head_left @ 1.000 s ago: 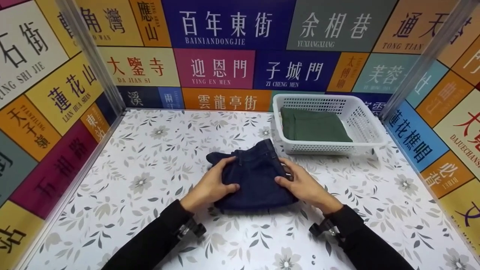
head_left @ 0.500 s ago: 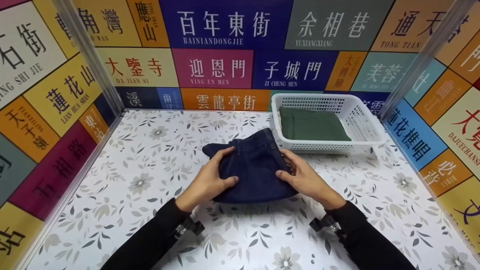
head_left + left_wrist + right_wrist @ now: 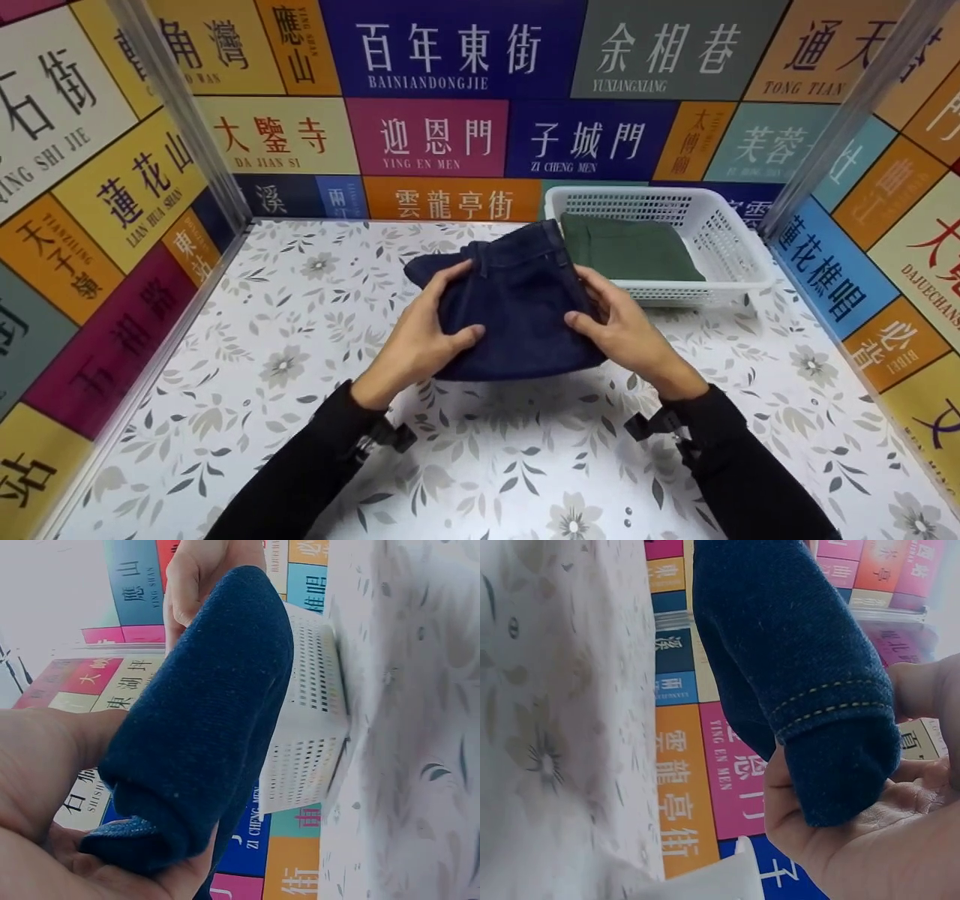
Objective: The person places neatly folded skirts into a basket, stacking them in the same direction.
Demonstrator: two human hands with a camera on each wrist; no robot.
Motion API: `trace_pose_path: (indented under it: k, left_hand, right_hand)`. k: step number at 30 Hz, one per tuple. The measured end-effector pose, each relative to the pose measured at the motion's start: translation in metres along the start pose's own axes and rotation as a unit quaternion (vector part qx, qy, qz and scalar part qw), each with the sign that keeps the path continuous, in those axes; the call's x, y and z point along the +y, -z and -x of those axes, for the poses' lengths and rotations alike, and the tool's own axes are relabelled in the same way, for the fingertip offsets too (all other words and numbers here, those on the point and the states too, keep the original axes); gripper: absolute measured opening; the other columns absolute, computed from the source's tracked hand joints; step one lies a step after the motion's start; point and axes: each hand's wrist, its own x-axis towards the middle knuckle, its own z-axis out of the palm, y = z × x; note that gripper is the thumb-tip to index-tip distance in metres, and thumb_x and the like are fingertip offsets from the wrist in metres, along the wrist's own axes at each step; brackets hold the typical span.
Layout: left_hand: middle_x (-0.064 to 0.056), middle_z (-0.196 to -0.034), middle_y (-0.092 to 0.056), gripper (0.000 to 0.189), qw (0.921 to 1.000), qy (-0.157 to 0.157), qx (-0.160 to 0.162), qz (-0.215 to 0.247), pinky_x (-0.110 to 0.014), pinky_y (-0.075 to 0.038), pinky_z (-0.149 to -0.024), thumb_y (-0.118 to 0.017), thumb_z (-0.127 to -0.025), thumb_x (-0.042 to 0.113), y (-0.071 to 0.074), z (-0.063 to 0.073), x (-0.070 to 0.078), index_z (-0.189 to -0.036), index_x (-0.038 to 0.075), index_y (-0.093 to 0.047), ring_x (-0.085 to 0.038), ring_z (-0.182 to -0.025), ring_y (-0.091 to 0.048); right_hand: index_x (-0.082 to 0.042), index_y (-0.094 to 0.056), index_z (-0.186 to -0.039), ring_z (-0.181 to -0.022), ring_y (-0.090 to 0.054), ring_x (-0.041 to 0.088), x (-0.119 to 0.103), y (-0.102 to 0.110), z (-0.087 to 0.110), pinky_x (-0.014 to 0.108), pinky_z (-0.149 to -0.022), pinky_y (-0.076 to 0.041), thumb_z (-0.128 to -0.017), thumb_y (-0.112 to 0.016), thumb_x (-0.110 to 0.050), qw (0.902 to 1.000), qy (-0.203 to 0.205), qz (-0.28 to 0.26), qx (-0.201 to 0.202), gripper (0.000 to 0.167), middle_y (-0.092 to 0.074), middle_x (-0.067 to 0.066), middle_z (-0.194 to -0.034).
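Folded dark blue jeans (image 3: 521, 315) hang between both hands, lifted off the tabletop, as the wrist views show. My left hand (image 3: 424, 337) grips their left side, thumb in front and fingers behind. On the right side, my right hand (image 3: 626, 334) holds them the same way. A waistband with belt loops runs along the upper edge. In the left wrist view the folded denim (image 3: 202, 697) curves over the palm. Yellow double stitching crosses the denim (image 3: 810, 675) in the right wrist view. The fingers behind the jeans are partly hidden.
A white perforated plastic basket (image 3: 739, 255) stands at the back right, just beyond the jeans. Folded green cloth (image 3: 637, 251) lies in its left part. The tabletop (image 3: 300, 300) has a leaf and flower print. Panels with colourful street-name signs (image 3: 442, 139) enclose the back and sides.
Both hands have raised the jeans from the tabletop and moved them farther forward. Their upper right corner now overlaps the basket's left edge in the head view. The basket has stayed put.
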Motion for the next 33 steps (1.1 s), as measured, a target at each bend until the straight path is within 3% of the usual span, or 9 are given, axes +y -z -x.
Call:
trace_pose_path:
  k: [6, 14, 26, 33]
  left_hand:
    - [-0.006, -0.180, -0.055, 0.093, 0.9997, -0.021, 0.002, 0.013, -0.056, -0.043, -0.136, -0.092, -0.097, 0.014, -0.003, -0.016, 0.005, -0.177, 0.031, -0.050, -0.033, -0.159, -0.058]
    - [-0.007, -0.181, -0.053, 0.092, 0.9988, -0.040, 0.003, 0.028, -0.053, -0.041, -0.139, -0.093, -0.098, 0.015, -0.012, -0.047, 0.010, -0.178, 0.028, -0.049, -0.030, -0.162, -0.055]
    - [-0.008, -0.181, -0.054, 0.091, 0.9979, -0.055, 0.016, 0.029, -0.049, -0.041, -0.140, -0.094, -0.099, 0.015, -0.037, -0.101, 0.018, -0.177, 0.028, -0.050, -0.029, -0.164, -0.054]
    - [-0.008, -0.180, -0.055, 0.090, 0.9966, -0.071, 0.018, 0.039, -0.047, -0.043, -0.138, -0.093, -0.100, 0.014, -0.055, -0.131, 0.020, -0.178, 0.027, -0.049, -0.029, -0.162, -0.056]
  right_hand:
    - [0.001, -0.042, -0.176, -0.131, -0.074, 0.012, -0.005, 0.012, -0.008, 0.024, -0.106, -0.065, -0.109, -0.065, 0.009, 0.9998, -0.014, -0.007, 0.014, 0.072, -0.063, 0.031, -0.166]
    - [-0.001, -0.043, -0.177, -0.128, -0.075, 0.009, -0.002, 0.032, -0.019, 0.025, -0.102, -0.067, -0.110, -0.063, 0.010, 0.9987, -0.016, -0.006, 0.047, 0.070, -0.062, 0.029, -0.167]
    - [0.001, -0.047, -0.172, -0.120, -0.075, 0.010, 0.005, 0.065, -0.040, 0.024, -0.096, -0.067, -0.109, -0.061, 0.014, 0.9945, -0.010, 0.015, 0.103, 0.066, -0.065, 0.031, -0.159]
    - [0.003, -0.043, -0.175, -0.123, -0.069, 0.005, 0.013, 0.085, -0.051, 0.015, -0.099, -0.059, -0.109, -0.061, 0.011, 0.9888, -0.018, 0.033, 0.144, 0.068, -0.063, 0.031, -0.165]
